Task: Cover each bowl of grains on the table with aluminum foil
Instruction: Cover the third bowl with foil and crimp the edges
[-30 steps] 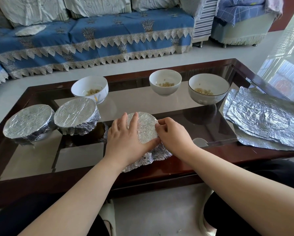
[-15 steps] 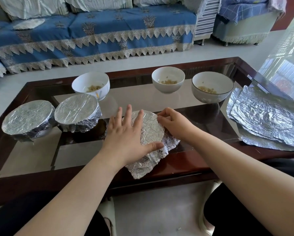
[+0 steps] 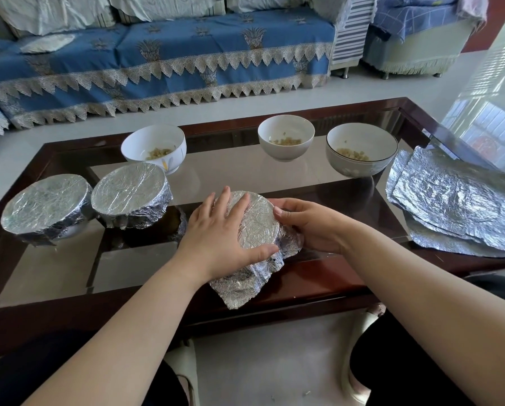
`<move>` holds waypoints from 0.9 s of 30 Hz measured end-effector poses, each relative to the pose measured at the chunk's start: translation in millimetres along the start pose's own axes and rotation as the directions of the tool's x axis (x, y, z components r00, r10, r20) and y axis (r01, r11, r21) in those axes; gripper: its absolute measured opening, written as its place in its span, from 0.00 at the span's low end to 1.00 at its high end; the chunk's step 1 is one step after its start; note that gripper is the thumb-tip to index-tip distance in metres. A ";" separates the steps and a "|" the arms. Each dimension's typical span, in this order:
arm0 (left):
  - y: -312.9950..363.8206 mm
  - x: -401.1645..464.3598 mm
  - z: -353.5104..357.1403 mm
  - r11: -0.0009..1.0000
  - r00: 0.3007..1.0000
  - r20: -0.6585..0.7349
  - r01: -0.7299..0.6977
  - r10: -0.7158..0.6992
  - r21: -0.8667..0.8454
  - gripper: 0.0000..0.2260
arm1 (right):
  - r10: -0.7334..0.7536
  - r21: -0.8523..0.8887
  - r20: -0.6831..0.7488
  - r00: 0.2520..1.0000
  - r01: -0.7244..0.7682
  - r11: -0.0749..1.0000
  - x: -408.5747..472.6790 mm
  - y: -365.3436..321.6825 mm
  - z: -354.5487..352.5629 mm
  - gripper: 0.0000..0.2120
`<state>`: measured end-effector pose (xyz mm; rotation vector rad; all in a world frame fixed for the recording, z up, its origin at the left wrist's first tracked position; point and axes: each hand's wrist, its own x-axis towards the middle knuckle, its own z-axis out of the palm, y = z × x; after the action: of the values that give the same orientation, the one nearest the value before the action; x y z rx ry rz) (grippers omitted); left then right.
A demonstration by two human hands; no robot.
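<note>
Glass-topped dark wood table (image 3: 69, 268) before blue sofa (image 3: 163, 63)

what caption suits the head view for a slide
Left hand presses crinkled aluminum foil flat over a bowl while right hand tucks its edge; three white grain bowls remain uncovered.

foil sheets (image 3: 462, 206) right, open bowls (image 3: 286, 138) behind

Foil (image 3: 257, 221) hides the near bowl entirely, and the left hand (image 3: 220, 235) covers its left side. Two wrapped bowls (image 3: 131, 190) on the left hide their contents. The foil stack (image 3: 462, 206) runs off the right edge.
</note>
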<state>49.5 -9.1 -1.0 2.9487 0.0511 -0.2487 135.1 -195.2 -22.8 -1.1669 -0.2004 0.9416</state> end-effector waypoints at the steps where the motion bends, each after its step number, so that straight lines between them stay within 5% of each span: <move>1: -0.1 0.2 0.0 1.000 1.000 0.000 0.001 -0.001 0.001 0.49 | 0.016 0.062 0.017 1.000 -0.017 0.998 0.5 0.1 -0.2 0.17; 8: -0.3 0.4 1.1 1.000 1.000 -0.008 0.006 -0.006 0.011 0.49 | 0.022 0.136 0.018 1.000 -0.025 0.990 4.7 2.1 -0.9 0.15; 27: -1.3 1.9 4.9 1.000 0.999 -0.050 0.004 -0.003 0.018 0.53 | -0.119 -0.012 -0.420 0.900 0.125 0.992 14.8 27.5 11.6 0.11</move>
<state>50.5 -8.6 -6.3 2.9725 0.0617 -0.1776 123.0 -174.4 -46.0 -1.2991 0.0829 0.5610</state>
